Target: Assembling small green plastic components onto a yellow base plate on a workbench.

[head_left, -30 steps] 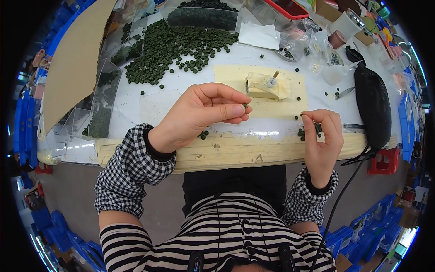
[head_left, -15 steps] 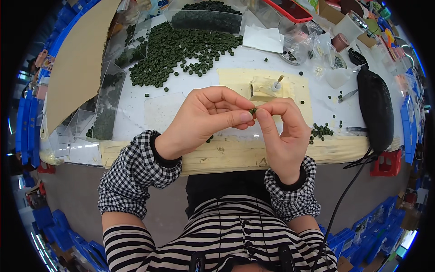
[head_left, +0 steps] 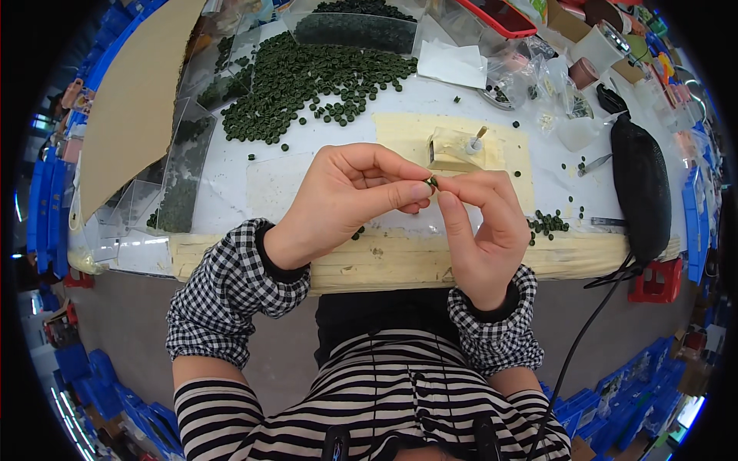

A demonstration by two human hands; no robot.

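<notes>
A small dark green round piece (head_left: 432,182) is pinched between the thumb and index finger of my left hand (head_left: 327,200). My right hand (head_left: 488,238) meets it from the other side, index fingertip against the piece and thumb just below. Fingertips partly cover the piece, so its details are hidden. Just behind my fingers stands a cream-wrapped block (head_left: 453,154) bearing a small whitish holder with a thin brown stick (head_left: 482,132). A large heap of similar green pieces (head_left: 300,81) is spread at the back left, and a smaller group (head_left: 547,223) lies right of my right hand.
Clear trays (head_left: 181,173) with green pieces and a brown cardboard sheet (head_left: 131,100) stand left. White paper (head_left: 452,64), a red-cased phone (head_left: 503,17) and plastic bags (head_left: 538,84) lie behind. A black pouch (head_left: 639,184) with a cable, and tweezers (head_left: 596,164), lie right.
The piece has tilted slightly between my fingertips, and my right fingers have shifted a little. Both hands stay in about the same place; the view has moved slightly.
</notes>
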